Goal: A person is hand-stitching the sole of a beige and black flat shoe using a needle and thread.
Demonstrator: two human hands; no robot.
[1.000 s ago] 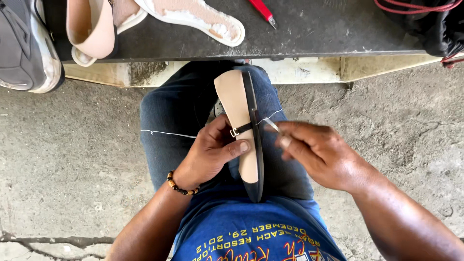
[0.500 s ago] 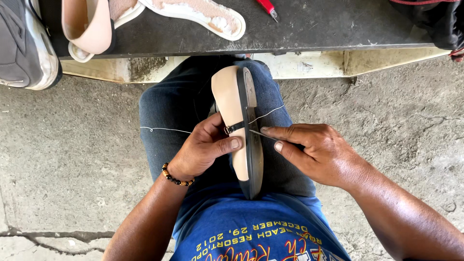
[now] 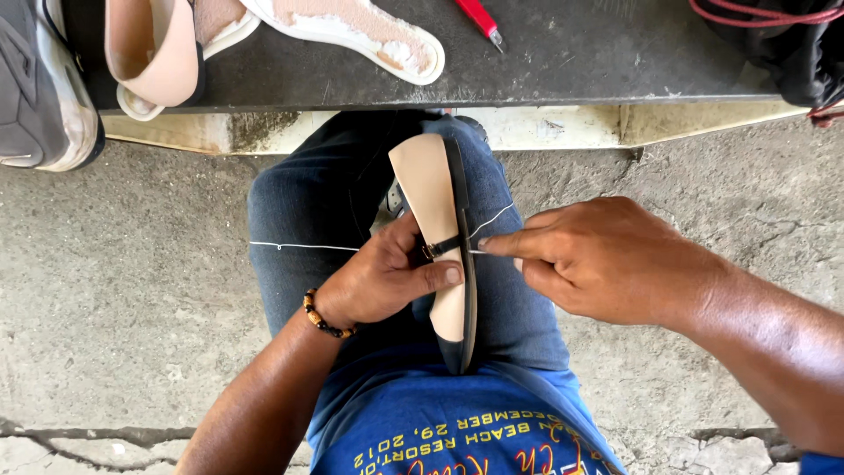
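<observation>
Here, tan-soled flat shoe [image 3: 432, 220], black-edged, thread-crossed.

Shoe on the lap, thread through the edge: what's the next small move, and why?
Probably draw the right hand a little further right to tighten the stitch. Its fingertips pinch by the shoe edge, where the thread crosses the sole, and the left hand braces the shoe on the lap.

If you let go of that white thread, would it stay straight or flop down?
It would probably flop. The thread looks very thin and is straight only where it runs taut from the shoe across the knee. It likely weighs almost nothing. Being so fine, it might slip from the right hand, which pinches something thin at the shoe's edge.
</observation>
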